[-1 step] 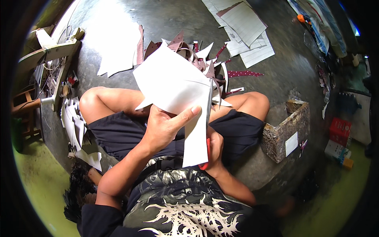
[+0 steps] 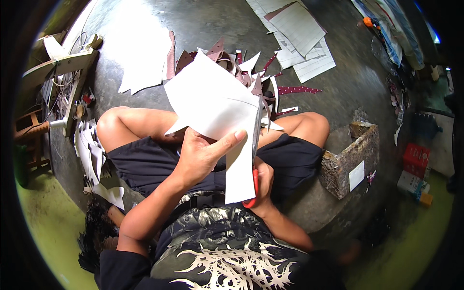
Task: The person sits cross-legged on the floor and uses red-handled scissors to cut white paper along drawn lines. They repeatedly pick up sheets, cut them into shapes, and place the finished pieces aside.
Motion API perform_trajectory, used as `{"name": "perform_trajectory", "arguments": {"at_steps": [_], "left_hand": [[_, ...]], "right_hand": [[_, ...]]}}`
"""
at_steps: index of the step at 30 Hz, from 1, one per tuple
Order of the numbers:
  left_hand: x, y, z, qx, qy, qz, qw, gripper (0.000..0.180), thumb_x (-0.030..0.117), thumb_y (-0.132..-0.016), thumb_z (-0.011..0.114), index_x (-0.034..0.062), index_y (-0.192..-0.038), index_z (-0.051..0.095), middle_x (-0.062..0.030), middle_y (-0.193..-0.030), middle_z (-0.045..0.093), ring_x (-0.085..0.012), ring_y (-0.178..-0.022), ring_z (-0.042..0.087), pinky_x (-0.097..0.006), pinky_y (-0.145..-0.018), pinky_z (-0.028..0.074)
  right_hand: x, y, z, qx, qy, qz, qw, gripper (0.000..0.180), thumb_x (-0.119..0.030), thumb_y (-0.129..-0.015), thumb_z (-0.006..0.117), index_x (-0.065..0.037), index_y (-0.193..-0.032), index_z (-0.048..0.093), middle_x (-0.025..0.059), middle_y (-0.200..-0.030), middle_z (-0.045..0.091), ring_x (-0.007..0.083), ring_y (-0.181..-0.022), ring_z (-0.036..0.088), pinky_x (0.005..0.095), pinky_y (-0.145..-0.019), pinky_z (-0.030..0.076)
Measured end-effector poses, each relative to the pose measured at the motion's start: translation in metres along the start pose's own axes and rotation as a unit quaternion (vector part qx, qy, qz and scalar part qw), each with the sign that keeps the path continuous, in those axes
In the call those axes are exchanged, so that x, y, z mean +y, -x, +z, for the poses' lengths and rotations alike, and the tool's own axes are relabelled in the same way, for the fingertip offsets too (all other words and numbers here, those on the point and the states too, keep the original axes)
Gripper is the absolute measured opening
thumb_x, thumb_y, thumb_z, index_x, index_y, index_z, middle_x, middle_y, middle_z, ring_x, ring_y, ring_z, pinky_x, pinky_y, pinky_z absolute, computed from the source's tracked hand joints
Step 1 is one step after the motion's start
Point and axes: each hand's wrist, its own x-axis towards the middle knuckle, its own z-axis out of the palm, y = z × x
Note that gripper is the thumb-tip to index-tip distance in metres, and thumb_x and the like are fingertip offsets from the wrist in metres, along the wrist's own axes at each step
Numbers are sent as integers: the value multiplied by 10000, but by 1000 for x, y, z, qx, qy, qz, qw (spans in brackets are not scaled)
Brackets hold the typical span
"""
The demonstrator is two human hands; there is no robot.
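A stiff white sheet (image 2: pixel 212 96) is held up in front of my lap. My left hand (image 2: pixel 203 152) pinches its lower edge, thumb on top and fingers underneath. My right hand (image 2: pixel 263 183) is closed around the red handle of a pair of scissors (image 2: pixel 256 181), partly behind the sheet's hanging strip (image 2: pixel 238 181). The grey blades run upward along the sheet's right edge; how far apart they are cannot be made out. Just beyond the sheet lies a heap of offcuts (image 2: pixel 232 67) in white, brown and dotted dark red, partly covered by it.
White sheets (image 2: pixel 142 63) lie on the floor at far left, and more sheets (image 2: pixel 309 53) at far right. White scraps (image 2: pixel 89 150) sit beside my left knee. A rough, worn box (image 2: pixel 350 162) stands at my right. A wooden frame (image 2: pixel 72 72) with cables is at left.
The sheet has shifted very slightly to the right, and a little more of the red scissor handle shows. Both hands keep their hold.
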Motion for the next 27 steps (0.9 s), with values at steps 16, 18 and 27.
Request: {"name": "perform_trajectory", "arguments": {"at_steps": [16, 18, 27], "left_hand": [[47, -30, -58, -98, -148, -88, 980, 340, 187, -891, 845, -24, -1129, 726, -46, -995, 752, -109, -900, 688, -299, -813, 570], [48, -29, -60, -102, -169, -92, 976, 340, 193, -888, 844, -26, -1122, 729, -44, -980, 752, -105, -893, 686, -295, -810, 568], [49, -29, -59, -110, -178, -85, 974, 342, 200, -880, 836, -35, -1105, 732, -48, -970, 757, -109, -885, 690, -293, -811, 566]], "right_hand": [[-14, 11, -18, -89, 62, 95, 990, 377, -318, -1005, 728, -19, -841, 567, 41, -648, 490, 120, -595, 426, 317, -559, 410], [-17, 11, -15, -90, 68, 98, 989, 370, -299, -1002, 738, -20, -832, 563, 41, -646, 488, 119, -593, 422, 319, -553, 408], [-19, 11, -11, -90, 73, 82, 990, 375, -289, -1005, 733, -22, -813, 554, 50, -633, 498, 114, -583, 421, 319, -546, 410]]}}
